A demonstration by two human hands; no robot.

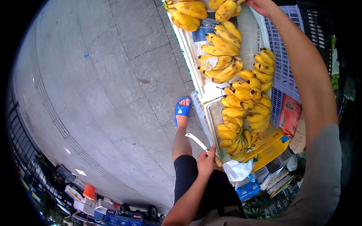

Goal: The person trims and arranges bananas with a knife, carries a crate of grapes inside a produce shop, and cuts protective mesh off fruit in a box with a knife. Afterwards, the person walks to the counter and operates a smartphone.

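Note:
My left hand (206,162) is closed around the wooden handle of a curved knife (197,141). Its pale, narrow blade points up and left, over the leg and pavement. At the top edge, my right hand (261,6) reaches out to a small bunch of bananas (226,10), its fingers closed at the stem end and partly cut off by the frame. Below that bunch, several more banana bunches (223,41) lie on newspaper in a white foam tray (205,88). Another heap of ripe bananas (241,98) fills the nearer tray.
Purple plastic crates (284,56) and a black crate (315,26) stand along the right of the bananas. Nearer are a yellow crate (269,150), a white plastic bag (239,170) and a blue basket (249,191). Grey paving (113,75) spreads left, beside a foot in a blue slipper (183,110).

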